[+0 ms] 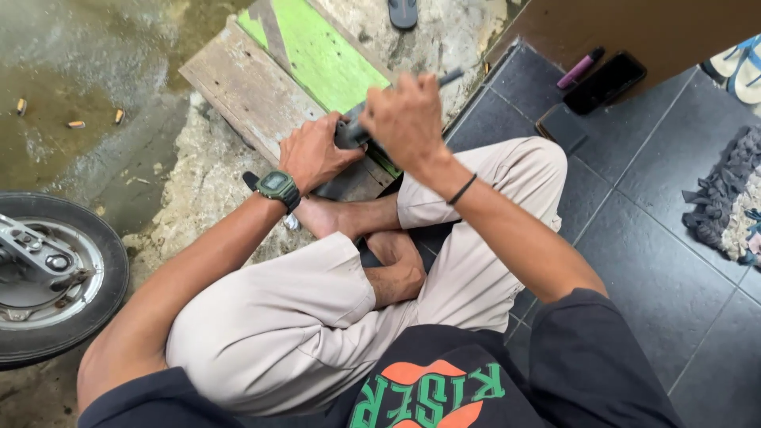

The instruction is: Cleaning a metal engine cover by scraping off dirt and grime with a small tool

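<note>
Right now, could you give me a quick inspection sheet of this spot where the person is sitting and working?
Surface: a worn wooden board, part painted green, lying on rough wet concrete; dark floor tiles to the right.
Job's things: a small dark part pressed onto the board; a slim dark tool raised above it.
Clutter: cigarette butts on the wet ground; a purple pen, a phone and a dark flat case on the tiles.
Hands: left hand, with a wristwatch, holds the part down; right hand grips the tool.
Cables: nothing seen.
Surroundings: a wheel with tyre at left; a rag mat and sandals at right.
</note>
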